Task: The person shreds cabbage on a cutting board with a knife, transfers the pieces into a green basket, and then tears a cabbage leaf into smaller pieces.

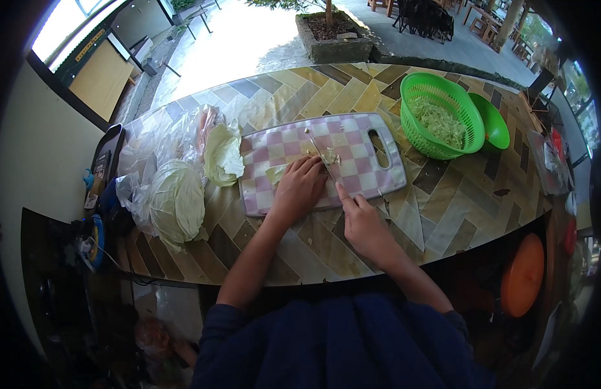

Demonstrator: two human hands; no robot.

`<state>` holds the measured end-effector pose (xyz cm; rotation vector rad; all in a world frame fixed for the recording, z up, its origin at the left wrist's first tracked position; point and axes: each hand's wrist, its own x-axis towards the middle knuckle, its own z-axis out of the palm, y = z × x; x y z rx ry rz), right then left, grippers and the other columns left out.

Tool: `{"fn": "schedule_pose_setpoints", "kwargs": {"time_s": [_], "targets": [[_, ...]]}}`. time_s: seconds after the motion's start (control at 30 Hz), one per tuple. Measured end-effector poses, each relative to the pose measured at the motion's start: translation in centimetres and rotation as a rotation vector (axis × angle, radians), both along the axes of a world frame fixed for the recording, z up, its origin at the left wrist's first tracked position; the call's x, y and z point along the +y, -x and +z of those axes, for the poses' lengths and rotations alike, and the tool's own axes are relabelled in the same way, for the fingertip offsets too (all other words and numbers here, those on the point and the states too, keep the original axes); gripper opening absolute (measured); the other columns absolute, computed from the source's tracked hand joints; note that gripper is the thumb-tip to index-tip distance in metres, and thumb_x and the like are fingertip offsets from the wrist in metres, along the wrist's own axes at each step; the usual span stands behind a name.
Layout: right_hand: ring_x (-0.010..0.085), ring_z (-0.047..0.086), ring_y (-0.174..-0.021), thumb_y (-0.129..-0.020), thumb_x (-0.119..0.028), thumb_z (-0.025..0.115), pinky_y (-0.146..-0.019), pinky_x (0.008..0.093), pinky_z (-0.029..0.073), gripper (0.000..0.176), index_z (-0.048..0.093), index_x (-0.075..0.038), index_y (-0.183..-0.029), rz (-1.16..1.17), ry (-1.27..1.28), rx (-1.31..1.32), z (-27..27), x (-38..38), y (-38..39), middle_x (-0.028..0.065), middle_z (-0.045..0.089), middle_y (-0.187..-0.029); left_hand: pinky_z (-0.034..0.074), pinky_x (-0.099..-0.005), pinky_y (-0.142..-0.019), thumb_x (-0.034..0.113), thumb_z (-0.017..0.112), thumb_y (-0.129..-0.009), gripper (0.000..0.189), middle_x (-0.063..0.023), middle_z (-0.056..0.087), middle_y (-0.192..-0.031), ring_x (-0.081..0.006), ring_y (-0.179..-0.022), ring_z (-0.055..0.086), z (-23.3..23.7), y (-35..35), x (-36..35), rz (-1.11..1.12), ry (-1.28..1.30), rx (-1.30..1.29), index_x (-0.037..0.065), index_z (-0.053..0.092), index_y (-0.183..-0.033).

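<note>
On the pink-and-white checkered cutting board (268, 139), my left hand (299, 188) presses down with its fingers bent together over some cabbage. A pale cabbage piece (275, 174) pokes out on its left side; the rest is hidden beneath the fingers. My right hand (366, 227) is closed around the handle of a knife (320, 150), whose blade slants across the board right beside the left fingertips. Shredded cabbage (331, 156) lies against the blade. Left of the board are a loose cabbage leaf (224, 154) and a large cabbage head (177, 200).
A green colander (409, 120) with shredded cabbage stands right of the board, a green bowl (498, 123) behind it. Clear plastic bags (141, 152) and a black tray (108, 146) are at the left. An orange round object (522, 275) sits below the table's right edge.
</note>
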<state>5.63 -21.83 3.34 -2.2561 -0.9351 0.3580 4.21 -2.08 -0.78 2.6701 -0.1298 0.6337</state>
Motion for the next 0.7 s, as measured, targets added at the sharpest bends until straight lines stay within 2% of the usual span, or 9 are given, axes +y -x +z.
{"fn": "schedule_pose_setpoints", "kwargs": {"time_s": [0.07, 0.37, 0.53, 0.67, 0.7], "targets": [[0.0451, 0.060, -0.090, -0.090, -0.003, 0.045, -0.078, 0.0507, 0.049, 0.059, 0.032, -0.007, -0.148, 0.004, 0.038, 0.002, 0.0, 0.2, 0.0, 0.0266, 0.053, -0.106, 0.040, -0.0431, -0.103, 0.015, 0.060, -0.087, 0.028, -0.0151, 0.060, -0.122, -0.0320, -0.120, 0.052, 0.3, 0.0, -0.1, 0.004, 0.026, 0.003, -0.001, 0.062, -0.110], [0.0485, 0.058, -0.094, -0.090, -0.002, 0.044, -0.085, 0.0500, 0.047, 0.060, 0.031, -0.005, -0.148, 0.020, 0.000, 0.018, -1.3, 1.9, -2.1, 0.0298, 0.053, -0.107, 0.040, -0.0429, -0.103, 0.016, 0.061, -0.087, 0.029, -0.0145, 0.060, -0.123, -0.0313, -0.121, 0.052, 0.4, 0.0, 0.0, 0.005, 0.022, 0.008, -0.001, 0.061, -0.111], [0.0462, 0.058, -0.094, -0.091, -0.002, 0.045, -0.087, 0.0489, 0.047, 0.054, 0.038, -0.002, -0.144, 0.031, -0.112, 0.009, -1.6, 1.7, -3.1, 0.0291, 0.057, -0.100, 0.036, -0.0434, -0.106, 0.017, 0.060, -0.088, 0.031, -0.0141, 0.059, -0.125, -0.0301, -0.123, 0.051, 0.8, 0.2, -0.2, 0.016, -0.106, 0.023, 0.000, 0.061, -0.113], [0.0434, 0.059, -0.093, -0.093, -0.004, 0.045, -0.085, 0.0477, 0.047, 0.050, 0.042, -0.003, -0.142, 0.035, -0.339, -0.006, -2.3, 0.0, -3.8, 0.0280, 0.059, -0.097, 0.033, -0.0440, -0.108, 0.019, 0.058, -0.091, 0.032, -0.0139, 0.058, -0.127, -0.0300, -0.125, 0.049, 0.7, 0.7, -0.4, 0.026, -0.060, 0.045, 0.000, 0.061, -0.117], [0.0431, 0.059, -0.094, -0.093, -0.004, 0.045, -0.086, 0.0459, 0.047, 0.049, 0.042, -0.003, -0.142, 0.024, -0.305, 0.006, -2.2, -0.1, -3.6, 0.0278, 0.060, -0.099, 0.033, -0.0441, -0.108, 0.020, 0.058, -0.091, 0.032, -0.0139, 0.058, -0.127, -0.0300, -0.125, 0.049, 0.6, 0.6, -0.3, 0.020, -0.049, 0.043, 0.000, 0.061, -0.117]]}}
